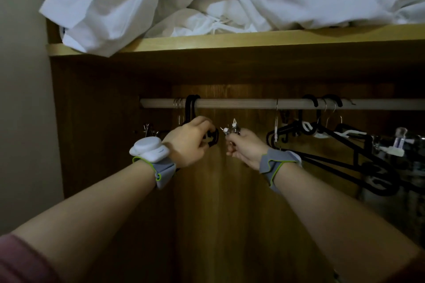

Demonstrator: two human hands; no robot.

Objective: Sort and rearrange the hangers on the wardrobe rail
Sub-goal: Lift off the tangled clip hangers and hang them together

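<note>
The widest open stretch of the rail (234, 103) runs from about 11 to 1 o'clock, bare wood with only the dim back panel (230, 190) behind it. At 10 o'clock, black hooks (190, 108) and thin wire hooks (178, 104) crowd the rail's left end, close to the side wall (96, 122). From 2 to 4 o'clock a tangle of black hangers (340, 145) with clips (399, 140) juts forward and blocks that side (hard to sort out in the gloom). Overhead at 12, the shelf (230, 41) and drooping white bedding (96, 37) cap upward reach. Below, toward 6, all is open.
</note>
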